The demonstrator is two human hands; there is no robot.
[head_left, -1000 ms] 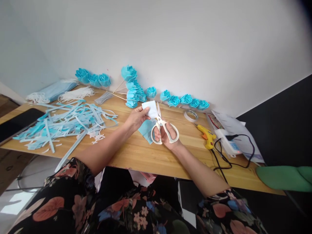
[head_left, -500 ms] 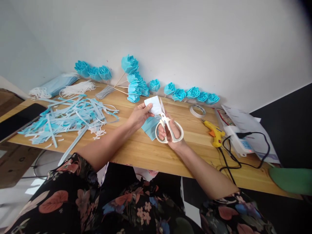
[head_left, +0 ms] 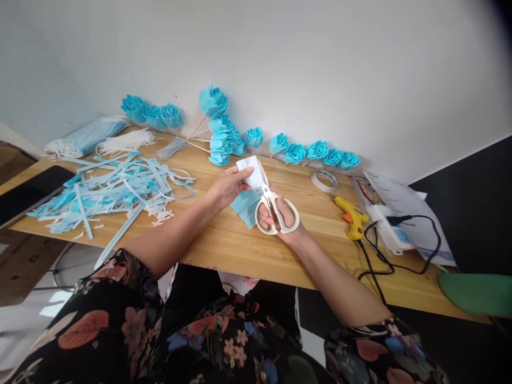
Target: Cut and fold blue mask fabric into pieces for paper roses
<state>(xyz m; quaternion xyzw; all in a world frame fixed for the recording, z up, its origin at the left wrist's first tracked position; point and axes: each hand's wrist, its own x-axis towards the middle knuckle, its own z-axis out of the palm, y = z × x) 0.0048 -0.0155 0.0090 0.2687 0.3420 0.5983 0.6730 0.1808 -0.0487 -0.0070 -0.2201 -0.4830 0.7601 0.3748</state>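
Observation:
My left hand pinches a small white piece of mask fabric above the wooden table. My right hand grips white-handled scissors, fingers through the loops, with the blades reaching up into the white piece. Under both hands lies a light blue fabric piece, flat on the table.
A heap of blue and white cut strips covers the table's left part. Blue fabric roses line the wall. A tape roll, a yellow glue gun, a power strip with black cables and papers lie at right. Masks are stacked far left.
The scissors' handles have come closer together and the blades have moved further into the white piece. The camera view shifted slightly; both hands stay at the same spot.

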